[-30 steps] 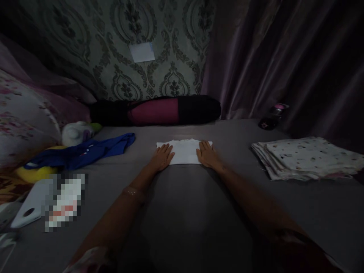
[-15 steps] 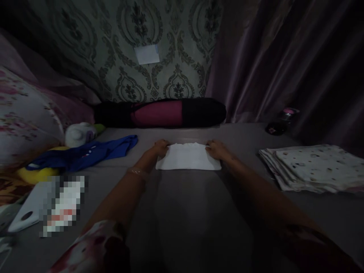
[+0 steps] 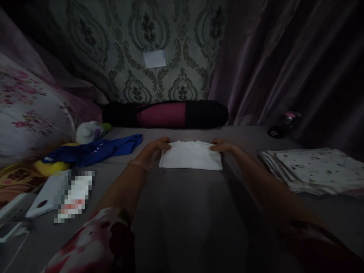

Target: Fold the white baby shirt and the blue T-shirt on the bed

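A white folded cloth (image 3: 191,156), perhaps a small garment, lies flat on the grey sheet (image 3: 193,212) in front of me. At its far left corner, my left hand (image 3: 160,145) pinches the edge, thumb on top. Gripping the far right corner in the same way is my right hand (image 3: 220,146). The fingers under the cloth are hidden. To the left of my left hand rests a crumpled blue garment (image 3: 113,149).
A stack of folded patterned cloth (image 3: 315,167) lies at right, with a dark bottle (image 3: 281,127) behind it. A black and pink bolster (image 3: 162,114) runs along the wall. At left are a plush toy (image 3: 88,132), a white device (image 3: 51,193) and a floral pillow (image 3: 31,113).
My view has shifted slightly, so most things sit a little further right. Both hands remain at the far corners of the white cloth, which looks much the same.
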A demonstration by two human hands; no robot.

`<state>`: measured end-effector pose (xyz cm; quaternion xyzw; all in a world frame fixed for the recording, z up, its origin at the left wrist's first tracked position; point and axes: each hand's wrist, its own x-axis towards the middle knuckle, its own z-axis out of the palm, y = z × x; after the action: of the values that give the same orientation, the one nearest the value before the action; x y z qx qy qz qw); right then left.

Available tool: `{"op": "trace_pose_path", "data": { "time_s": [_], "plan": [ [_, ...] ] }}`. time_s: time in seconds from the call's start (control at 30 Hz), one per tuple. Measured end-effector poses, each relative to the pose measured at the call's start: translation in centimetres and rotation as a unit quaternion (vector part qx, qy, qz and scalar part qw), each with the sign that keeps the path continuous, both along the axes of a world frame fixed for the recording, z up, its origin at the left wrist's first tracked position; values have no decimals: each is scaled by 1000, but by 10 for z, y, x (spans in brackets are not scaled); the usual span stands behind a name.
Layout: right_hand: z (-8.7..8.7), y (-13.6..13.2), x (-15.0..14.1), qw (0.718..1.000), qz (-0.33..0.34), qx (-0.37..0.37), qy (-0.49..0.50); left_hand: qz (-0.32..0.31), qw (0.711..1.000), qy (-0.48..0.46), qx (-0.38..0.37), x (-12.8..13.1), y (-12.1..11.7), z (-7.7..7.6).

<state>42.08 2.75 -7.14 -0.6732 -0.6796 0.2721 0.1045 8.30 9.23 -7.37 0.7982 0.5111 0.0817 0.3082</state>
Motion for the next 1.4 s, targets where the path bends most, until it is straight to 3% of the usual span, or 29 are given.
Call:
{"op": "trace_pose_path", "data": {
  "time_s": [0.23,0.33,0.43,0.63,0.83,1.0,1.23,1.4],
  "plan": [
    [36,-27,11,980,-10,44,194,0,987,-162,4,-15,-15,39],
    [50,-34,14,970,-11,90,225,9,978,-206,32,-16,-23,54],
    [52,-38,14,961,-14,178,210,25,972,-218,87,-14,-33,57],
    [24,-72,11,950,35,294,99,-18,967,-145,209,-17,-72,38],
    [0,-132,6,945,92,313,23,-69,962,-32,263,-29,-123,15],
    [-23,-158,-1,931,155,329,-28,-121,954,-8,275,-31,-152,-6],
    [-41,-184,-6,935,194,279,-102,-119,957,33,263,-35,-177,-33],
    [-33,-188,-9,949,175,228,-126,-101,968,47,225,-36,-185,-32]
  ]
}}
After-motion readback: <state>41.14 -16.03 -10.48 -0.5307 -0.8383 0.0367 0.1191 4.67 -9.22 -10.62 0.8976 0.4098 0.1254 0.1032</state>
